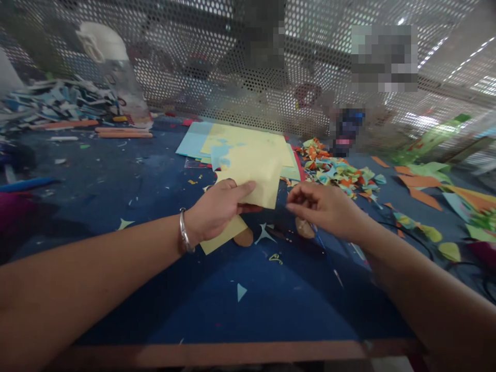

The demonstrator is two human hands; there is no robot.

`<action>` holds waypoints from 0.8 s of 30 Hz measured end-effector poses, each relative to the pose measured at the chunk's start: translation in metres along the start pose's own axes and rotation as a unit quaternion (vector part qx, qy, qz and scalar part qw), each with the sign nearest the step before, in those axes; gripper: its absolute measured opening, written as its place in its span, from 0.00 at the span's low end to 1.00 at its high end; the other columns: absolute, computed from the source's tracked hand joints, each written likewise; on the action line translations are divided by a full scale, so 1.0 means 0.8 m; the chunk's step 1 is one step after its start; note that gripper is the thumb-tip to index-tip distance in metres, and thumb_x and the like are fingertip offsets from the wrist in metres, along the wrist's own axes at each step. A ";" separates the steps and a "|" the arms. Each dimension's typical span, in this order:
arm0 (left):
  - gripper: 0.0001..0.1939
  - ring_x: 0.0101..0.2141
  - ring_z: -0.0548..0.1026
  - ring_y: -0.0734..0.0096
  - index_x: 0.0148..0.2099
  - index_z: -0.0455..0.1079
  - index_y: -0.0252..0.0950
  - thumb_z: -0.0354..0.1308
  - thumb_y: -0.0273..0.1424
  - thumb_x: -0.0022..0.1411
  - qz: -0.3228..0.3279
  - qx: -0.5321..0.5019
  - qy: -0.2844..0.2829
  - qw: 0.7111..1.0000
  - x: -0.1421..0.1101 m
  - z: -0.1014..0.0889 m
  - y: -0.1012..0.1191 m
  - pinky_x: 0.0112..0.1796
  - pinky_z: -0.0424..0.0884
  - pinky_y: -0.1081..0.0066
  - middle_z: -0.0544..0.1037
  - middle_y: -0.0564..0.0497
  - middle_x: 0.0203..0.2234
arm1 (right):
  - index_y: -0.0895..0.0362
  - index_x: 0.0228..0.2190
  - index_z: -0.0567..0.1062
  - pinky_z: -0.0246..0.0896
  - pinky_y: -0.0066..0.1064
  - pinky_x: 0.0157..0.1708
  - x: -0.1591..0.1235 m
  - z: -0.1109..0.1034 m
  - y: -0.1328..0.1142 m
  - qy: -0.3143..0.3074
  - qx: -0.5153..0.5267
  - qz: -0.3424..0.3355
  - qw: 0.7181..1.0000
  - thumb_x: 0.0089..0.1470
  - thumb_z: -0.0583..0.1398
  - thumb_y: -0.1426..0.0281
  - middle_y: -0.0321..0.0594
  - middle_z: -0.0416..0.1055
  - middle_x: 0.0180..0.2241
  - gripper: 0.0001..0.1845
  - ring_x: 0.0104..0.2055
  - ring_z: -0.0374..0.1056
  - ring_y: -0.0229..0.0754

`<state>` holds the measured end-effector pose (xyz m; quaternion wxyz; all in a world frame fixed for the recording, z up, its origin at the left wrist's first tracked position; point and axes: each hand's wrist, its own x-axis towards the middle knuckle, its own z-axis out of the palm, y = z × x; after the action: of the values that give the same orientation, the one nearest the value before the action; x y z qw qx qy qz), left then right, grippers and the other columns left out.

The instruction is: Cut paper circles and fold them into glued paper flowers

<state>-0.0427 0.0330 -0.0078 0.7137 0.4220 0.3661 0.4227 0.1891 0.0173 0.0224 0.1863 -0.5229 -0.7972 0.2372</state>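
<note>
My left hand (217, 209), a silver bangle at its wrist, grips a yellow paper sheet (251, 175) between the thumb on top and the fingers beneath. The sheet's left edge looks uneven. To the right of the paper and apart from it, my right hand (321, 204) hovers with fingers loosely curled and no object visible in them. Below that hand lie a slim blue pen-like tool (320, 240), a rounded tan piece (305, 227) and a dark pointed tool (277, 232). Another yellow paper piece (222, 235) and a brown rounded piece (244, 236) show under my left hand.
Stacked yellow and blue sheets (196, 137) lie behind my hands. Colourful paper cuttings (341, 173) are heaped at right, beside orange paper scraps (420, 183). A bottle (129, 88) and a pile of strips (65, 101) stand back left. A perforated metal screen (217, 88) borders the blue table (155, 315).
</note>
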 end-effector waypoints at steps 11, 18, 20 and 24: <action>0.10 0.53 0.75 0.54 0.47 0.74 0.32 0.56 0.30 0.68 -0.017 -0.090 -0.026 0.995 -0.008 0.005 0.003 0.49 0.77 0.57 0.73 0.40 0.59 | 0.55 0.43 0.77 0.66 0.41 0.45 -0.041 -0.028 0.014 -0.101 -0.190 -0.073 0.974 0.58 0.60 0.62 0.46 0.78 0.42 0.14 0.45 0.72 0.51; 0.13 0.49 0.78 0.60 0.51 0.75 0.33 0.54 0.32 0.70 -0.069 -0.104 -0.061 0.990 -0.009 0.009 -0.007 0.51 0.73 0.62 0.78 0.42 0.53 | 0.56 0.48 0.74 0.67 0.43 0.48 -0.045 -0.022 0.016 -0.065 -0.216 -0.104 0.969 0.58 0.59 0.67 0.47 0.77 0.45 0.17 0.47 0.72 0.51; 0.12 0.49 0.78 0.61 0.50 0.75 0.33 0.54 0.31 0.70 -0.078 -0.110 -0.056 0.989 -0.009 0.012 -0.008 0.51 0.73 0.63 0.79 0.43 0.52 | 0.56 0.51 0.72 0.66 0.43 0.50 -0.047 -0.020 0.011 -0.018 -0.217 -0.121 0.969 0.58 0.59 0.67 0.48 0.76 0.48 0.19 0.50 0.72 0.51; 0.11 0.48 0.77 0.62 0.49 0.75 0.32 0.54 0.31 0.70 -0.110 -0.120 -0.022 0.986 -0.015 0.021 -0.008 0.48 0.73 0.64 0.78 0.42 0.53 | 0.54 0.54 0.68 0.66 0.42 0.52 -0.050 -0.015 -0.003 0.068 -0.212 -0.137 0.965 0.57 0.61 0.66 0.47 0.74 0.51 0.24 0.53 0.71 0.52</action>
<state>-0.0304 0.0151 -0.0051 0.8090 0.2999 0.3414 0.3729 0.2092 -0.0180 0.0319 0.1554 -0.4515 -0.8787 -0.0009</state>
